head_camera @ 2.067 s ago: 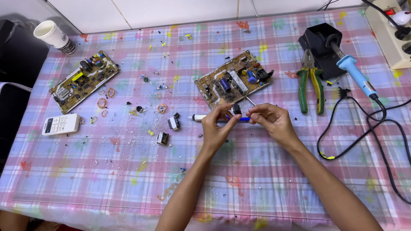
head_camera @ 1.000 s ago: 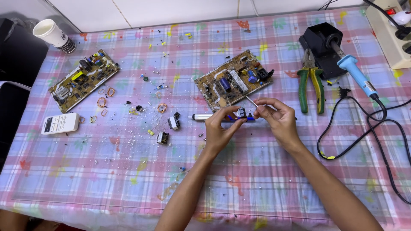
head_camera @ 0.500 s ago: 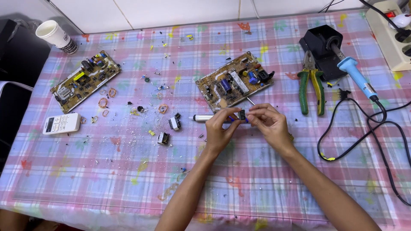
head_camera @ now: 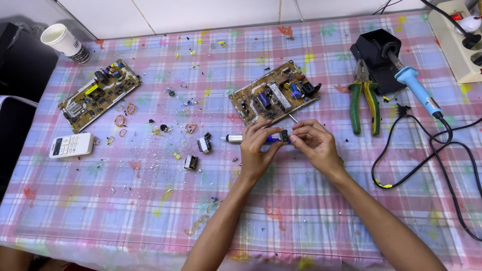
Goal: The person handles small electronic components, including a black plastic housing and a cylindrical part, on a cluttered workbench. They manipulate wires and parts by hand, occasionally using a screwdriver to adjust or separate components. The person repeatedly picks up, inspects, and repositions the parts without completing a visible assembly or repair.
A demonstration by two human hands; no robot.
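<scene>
Both hands meet over the middle of the tabletop [head_camera: 301, 211], a surface under a pink-and-blue checked plastic cloth; they are raised just near of the brown printed circuit board with blue and black components [head_camera: 273, 98], so the work sits close to that board and square under the camera.

Left hand [head_camera: 257, 150]: grip closed around the slim blue-and-white pen-shaped tool with a white tip [head_camera: 241, 138]; tool lies level, tip pointing left and free of the fingers, blue barrel largely hidden in the palm; judged held level so that its right end meets the other hand.

Right hand [head_camera: 314, 145]: thumb and forefinger pinched narrow on a small black part [head_camera: 284, 136] at the right end of the tool; whether the part belongs to the tool or is separate, I cannot tell; remaining fingers curled loosely.

A thin metal pin [head_camera: 293, 118] shows just far of the hands; its attachment is unclear.

Surroundings: green-handled pliers [head_camera: 365, 103] lie right of the board; blue-handled soldering iron [head_camera: 416, 90] rests in its black stand [head_camera: 374, 55], far right, cord trailing near; small black loose components [head_camera: 197, 153] and copper wire coils [head_camera: 190, 127] scattered left of the hands; second circuit board [head_camera: 99, 94], white remote control [head_camera: 72, 145] and white paper cup [head_camera: 65, 42] well apart at far left.
</scene>
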